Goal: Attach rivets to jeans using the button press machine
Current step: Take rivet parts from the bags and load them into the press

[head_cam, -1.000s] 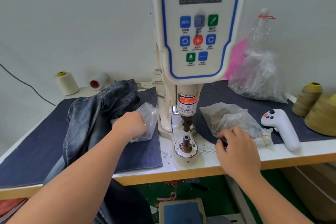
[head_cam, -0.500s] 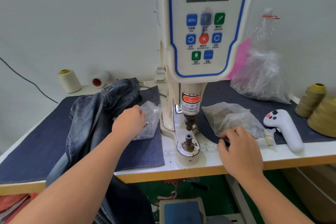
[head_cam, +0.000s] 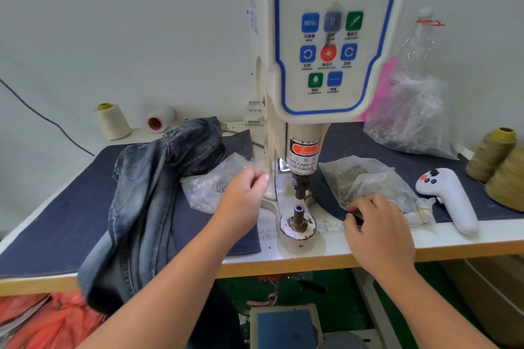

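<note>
A: On the counter, head view: jeans lie heaped left of the press, not yet on the die.

B: Hands?

A: Left hand hovers blurred, fingers curled, perhaps pinching a rivet; I cannot tell. Right hand pinches something dark beside the bag.

B: Risk?

A: Fingers under the punch, or a dropped rivet.
</note>
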Demonstrator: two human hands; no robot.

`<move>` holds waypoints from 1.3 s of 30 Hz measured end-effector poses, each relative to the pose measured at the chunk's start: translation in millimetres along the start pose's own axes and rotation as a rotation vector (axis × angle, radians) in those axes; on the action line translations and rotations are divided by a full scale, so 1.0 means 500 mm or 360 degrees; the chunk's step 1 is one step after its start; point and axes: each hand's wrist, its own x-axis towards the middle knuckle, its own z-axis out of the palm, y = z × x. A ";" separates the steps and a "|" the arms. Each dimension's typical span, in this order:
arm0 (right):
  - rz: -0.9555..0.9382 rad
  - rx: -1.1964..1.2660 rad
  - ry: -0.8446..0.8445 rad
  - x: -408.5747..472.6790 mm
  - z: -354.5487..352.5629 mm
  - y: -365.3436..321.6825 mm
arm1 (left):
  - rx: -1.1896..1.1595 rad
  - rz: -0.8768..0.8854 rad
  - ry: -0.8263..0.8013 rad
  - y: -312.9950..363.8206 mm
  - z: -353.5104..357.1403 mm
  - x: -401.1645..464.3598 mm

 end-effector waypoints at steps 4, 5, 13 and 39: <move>-0.0007 0.0000 -0.0010 0.000 0.000 0.000 | -0.0187 -0.0074 -0.0140 0.024 0.029 -0.029; -0.0006 0.0001 -0.0010 0.000 0.000 -0.001 | -0.0234 -0.0096 -0.0164 0.030 0.033 -0.035; -0.0011 0.0008 0.0007 -0.001 -0.002 -0.001 | -0.0332 -0.0115 -0.0303 0.049 0.040 -0.062; 0.0130 0.0313 -0.0088 0.002 -0.027 -0.004 | 0.0142 0.0251 0.0063 0.008 -0.020 -0.039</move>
